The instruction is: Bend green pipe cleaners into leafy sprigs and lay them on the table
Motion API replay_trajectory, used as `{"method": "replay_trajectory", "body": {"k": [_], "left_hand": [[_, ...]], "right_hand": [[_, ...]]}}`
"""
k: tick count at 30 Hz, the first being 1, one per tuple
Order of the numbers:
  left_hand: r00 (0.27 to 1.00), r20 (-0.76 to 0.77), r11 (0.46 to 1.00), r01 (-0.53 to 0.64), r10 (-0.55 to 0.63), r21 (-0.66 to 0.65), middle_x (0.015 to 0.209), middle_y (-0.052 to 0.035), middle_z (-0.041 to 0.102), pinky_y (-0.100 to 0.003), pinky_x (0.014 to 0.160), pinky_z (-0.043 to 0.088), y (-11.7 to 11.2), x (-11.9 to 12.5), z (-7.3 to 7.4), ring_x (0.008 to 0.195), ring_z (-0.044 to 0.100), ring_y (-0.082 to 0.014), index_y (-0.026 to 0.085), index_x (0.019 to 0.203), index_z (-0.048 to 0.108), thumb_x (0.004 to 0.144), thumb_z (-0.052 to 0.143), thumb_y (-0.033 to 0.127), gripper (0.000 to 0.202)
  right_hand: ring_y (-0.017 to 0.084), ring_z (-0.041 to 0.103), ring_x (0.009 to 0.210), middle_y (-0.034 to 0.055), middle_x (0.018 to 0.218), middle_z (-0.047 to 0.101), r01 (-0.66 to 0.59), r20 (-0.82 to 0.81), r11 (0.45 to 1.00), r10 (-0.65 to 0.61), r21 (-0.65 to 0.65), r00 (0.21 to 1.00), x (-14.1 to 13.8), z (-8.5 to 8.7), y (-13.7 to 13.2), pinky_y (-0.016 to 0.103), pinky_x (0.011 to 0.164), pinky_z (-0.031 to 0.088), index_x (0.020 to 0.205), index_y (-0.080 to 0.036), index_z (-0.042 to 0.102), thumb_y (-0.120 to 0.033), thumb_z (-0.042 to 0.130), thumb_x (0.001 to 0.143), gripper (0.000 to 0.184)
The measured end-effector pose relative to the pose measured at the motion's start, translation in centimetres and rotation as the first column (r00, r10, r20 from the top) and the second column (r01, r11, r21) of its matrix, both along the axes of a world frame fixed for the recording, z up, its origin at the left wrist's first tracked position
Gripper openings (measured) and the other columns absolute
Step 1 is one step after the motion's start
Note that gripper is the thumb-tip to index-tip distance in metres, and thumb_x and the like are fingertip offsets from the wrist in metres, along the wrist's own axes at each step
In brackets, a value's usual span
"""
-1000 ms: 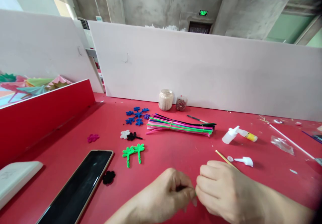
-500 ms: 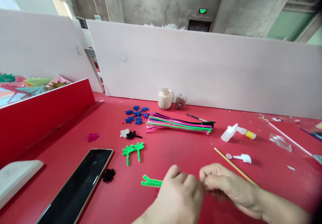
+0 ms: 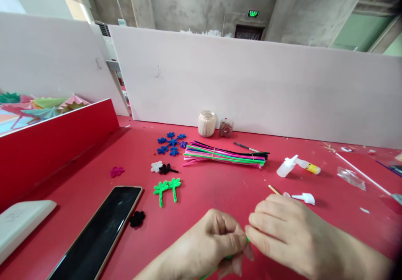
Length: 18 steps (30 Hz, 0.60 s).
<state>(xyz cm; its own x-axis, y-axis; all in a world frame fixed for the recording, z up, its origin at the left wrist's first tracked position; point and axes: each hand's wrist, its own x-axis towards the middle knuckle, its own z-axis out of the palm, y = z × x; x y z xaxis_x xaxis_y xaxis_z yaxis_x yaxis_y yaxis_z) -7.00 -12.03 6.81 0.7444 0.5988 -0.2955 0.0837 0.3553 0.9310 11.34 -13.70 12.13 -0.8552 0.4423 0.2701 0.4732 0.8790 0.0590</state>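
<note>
Low in the head view, my left hand [image 3: 216, 244] and my right hand [image 3: 279, 232] meet fingertip to fingertip. Both are closed in a pinch on a green pipe cleaner [image 3: 226, 258], of which only short bits show between and under the fingers. Just behind my right hand lies a thin wooden stick [image 3: 274, 189], partly hidden by it. Two finished green pipe-cleaner shapes [image 3: 166, 187] lie on the red table [image 3: 94, 162] to the left of my hands.
A bundle of coloured pipe cleaners [image 3: 224, 155], blue [image 3: 171, 142], white and black [image 3: 163, 168], pink [image 3: 117, 171] and black [image 3: 137, 219] flower shapes, a phone [image 3: 100, 234], a glue bottle [image 3: 297, 165] with loose cap [image 3: 304, 197], two jars [image 3: 206, 123] by the white board, a red divider [image 3: 53, 141] at left.
Half a second ago the green pipe cleaner stuck out left of my left hand; now it is drawn in under the fingers. Both hands turned back knuckles-up and stay together.
</note>
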Motion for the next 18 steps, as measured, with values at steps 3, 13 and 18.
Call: {"method": "replay_trajectory", "body": {"k": [3,13,18], "left_hand": [[0.996,-0.069,0.982,0.059,-0.047,0.179,0.048,0.0026,0.044,-0.019,0.039,0.024,0.0,0.0,0.9,0.039,0.032,-0.0057,0.014,0.056,0.049,0.076,0.040,0.027,0.026],[0.953,-0.056,-0.123,0.097,0.297,0.988,0.046,0.0030,0.043,-0.026,0.050,0.026,-0.5,1.0,-1.7,0.038,0.031,-0.0076,0.017,0.053,0.043,0.070,0.036,0.008,0.020],[0.951,-0.033,0.230,-0.040,0.307,0.972,0.053,-0.0012,0.051,-0.025,0.052,0.031,-0.5,1.1,-0.9,0.046,0.042,-0.0099,0.015,0.059,0.050,0.076,0.035,0.013,0.023]], "right_hand": [[0.014,0.042,0.054,0.0030,0.060,0.055,0.009,0.029,0.992,-0.005,-0.127,1.000,-0.5,0.1,-0.1,0.028,0.050,0.030,0.066,-0.016,0.056,-0.009,0.038,0.081,0.024],[0.007,0.029,0.047,-0.0057,0.049,0.035,0.012,0.040,-0.043,-0.750,-0.999,0.660,-1.6,-1.7,-0.2,0.020,0.044,0.022,0.054,-0.016,0.042,-0.013,0.040,0.063,0.010],[0.006,0.031,0.041,-0.0058,0.046,0.041,-0.070,0.076,-0.171,-0.719,-0.983,0.691,-0.9,-1.6,1.9,0.019,0.041,0.022,0.057,-0.014,0.049,-0.016,0.047,0.066,0.010]]}}
